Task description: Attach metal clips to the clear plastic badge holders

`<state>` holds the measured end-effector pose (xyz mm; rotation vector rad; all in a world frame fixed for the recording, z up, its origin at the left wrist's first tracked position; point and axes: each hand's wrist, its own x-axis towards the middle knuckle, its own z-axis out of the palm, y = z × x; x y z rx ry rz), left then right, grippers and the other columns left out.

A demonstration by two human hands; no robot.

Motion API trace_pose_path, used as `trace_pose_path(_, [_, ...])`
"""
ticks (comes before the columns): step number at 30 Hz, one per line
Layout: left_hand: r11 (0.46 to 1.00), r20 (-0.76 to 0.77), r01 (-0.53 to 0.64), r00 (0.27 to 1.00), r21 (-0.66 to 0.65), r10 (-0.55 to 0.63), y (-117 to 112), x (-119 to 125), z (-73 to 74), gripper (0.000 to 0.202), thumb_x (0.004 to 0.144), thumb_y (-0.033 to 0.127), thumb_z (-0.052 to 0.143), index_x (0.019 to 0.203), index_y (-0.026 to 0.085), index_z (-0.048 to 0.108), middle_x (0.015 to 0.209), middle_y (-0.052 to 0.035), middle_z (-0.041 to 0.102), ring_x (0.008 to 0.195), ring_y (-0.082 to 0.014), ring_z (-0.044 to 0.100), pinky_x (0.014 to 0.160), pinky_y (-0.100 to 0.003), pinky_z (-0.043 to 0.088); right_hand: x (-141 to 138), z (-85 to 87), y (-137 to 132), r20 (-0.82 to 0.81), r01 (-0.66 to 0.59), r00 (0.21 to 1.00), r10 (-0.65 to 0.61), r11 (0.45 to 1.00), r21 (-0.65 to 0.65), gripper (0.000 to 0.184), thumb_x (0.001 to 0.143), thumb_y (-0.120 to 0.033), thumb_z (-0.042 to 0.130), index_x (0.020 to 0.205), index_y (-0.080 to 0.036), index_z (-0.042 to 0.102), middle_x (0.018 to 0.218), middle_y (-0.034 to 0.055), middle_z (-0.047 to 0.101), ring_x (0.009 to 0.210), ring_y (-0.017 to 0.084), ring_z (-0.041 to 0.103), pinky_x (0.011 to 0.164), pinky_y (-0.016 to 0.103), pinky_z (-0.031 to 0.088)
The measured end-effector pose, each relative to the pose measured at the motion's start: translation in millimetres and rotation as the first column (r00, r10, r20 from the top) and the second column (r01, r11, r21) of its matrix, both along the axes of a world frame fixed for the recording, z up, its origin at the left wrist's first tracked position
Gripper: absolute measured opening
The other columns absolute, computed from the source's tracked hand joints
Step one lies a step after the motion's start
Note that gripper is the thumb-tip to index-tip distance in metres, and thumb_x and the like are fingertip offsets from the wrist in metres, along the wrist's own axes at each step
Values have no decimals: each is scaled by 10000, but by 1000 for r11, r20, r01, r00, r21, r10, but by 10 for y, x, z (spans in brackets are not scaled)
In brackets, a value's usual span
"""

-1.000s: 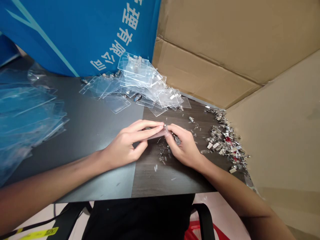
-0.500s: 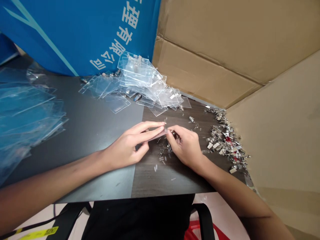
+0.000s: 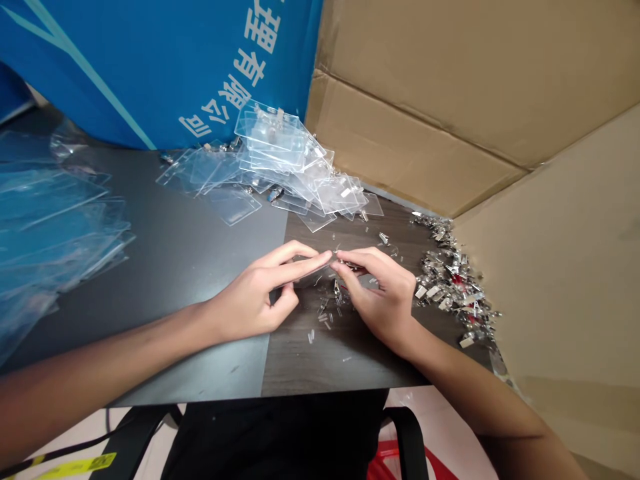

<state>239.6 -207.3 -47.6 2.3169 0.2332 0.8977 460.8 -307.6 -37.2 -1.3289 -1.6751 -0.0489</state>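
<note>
My left hand (image 3: 265, 287) is closed on a clear plastic badge holder (image 3: 317, 272), held tilted and nearly edge-on, mostly covered by the fingers. Thumb and forefinger of my right hand (image 3: 385, 290) pinch a small metal badge clip (image 3: 356, 268) at the holder's right end. The two hands' fingertips almost meet there, and whether the clip is joined to the holder is hidden. Just below them on the table lie loose metal clips (image 3: 337, 289) and tiny clear plastic bits (image 3: 324, 319).
A pile of clear badge holders (image 3: 275, 157), some with clips, lies behind my hands. More holders (image 3: 60, 233) spread along the left. Many metal clips (image 3: 450, 283) are heaped at right against a cardboard wall (image 3: 550, 267). A blue printed panel (image 3: 150, 67) stands behind the table (image 3: 215, 367).
My right hand has shifted slightly right and its fingers have straightened toward the holder's end, uncovering loose clips below. My left forefinger has moved a little along the holder.
</note>
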Motion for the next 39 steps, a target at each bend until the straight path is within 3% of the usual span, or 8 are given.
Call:
trace_pose_path(7, [993,-35,15,999,-115,-19,3,6,76,805,936,-67,500,1629,314,648,1223,-74,719,1009,-154,696,826,-235,599,8,-42,27,52,-29,998,28,1000,12,298,1104,-86,607,1296,-220,791,1100,75,853,943,190,836,876,335,716])
trace_pose_path(10, [981,-28,41,998,-191,-47,-2,11,103,782,946,-51,487,1605,326,674,1154,-56,703,898,-121,652,765,-207,584,1,-28,26,29,23,999,-25,999,42,199,1080,-110,677,1225,-213,765,1051,66,836,913,189,822,817,310,713])
trace_pose_path(15, [960,-35,79,995,-270,-92,-1,-1,107,837,941,-48,494,1622,414,646,1180,-37,688,877,-98,631,764,-181,586,-10,-7,30,5,40,999,-40,995,96,105,1049,-124,735,1079,-224,731,967,45,813,846,181,797,713,290,694])
trace_pose_path(21, [949,-63,106,990,-296,-130,51,-14,62,852,958,-23,513,1652,462,600,1193,-36,687,856,-100,628,747,-192,585,-11,26,27,-16,13,1000,-13,1000,24,90,1032,-123,736,1017,-212,732,910,22,813,731,141,753,664,268,660])
trace_pose_path(28, [917,-51,139,984,-375,-170,92,-25,91,777,992,1,496,1598,458,664,1272,-42,675,852,-77,635,781,-190,593,-10,46,23,-61,-3,998,1,999,-33,65,1027,-148,733,1005,-208,726,889,15,801,713,133,740,678,261,640])
trace_pose_path(34, [901,-85,123,981,-415,-172,91,-45,66,768,1005,38,532,1634,471,619,1466,-56,640,878,-74,663,826,-220,618,-7,67,23,-109,-5,994,-7,994,-112,40,1015,-189,722,994,-222,713,865,10,788,705,151,730,689,289,628])
trace_pose_path(39, [879,-79,136,978,-456,-193,92,-34,43,777,1007,42,546,1623,509,618,1516,-44,630,887,-77,668,843,-229,636,0,66,21,-128,-12,992,-3,993,-117,29,1014,-202,716,992,-220,709,862,8,783,700,148,721,692,285,618])
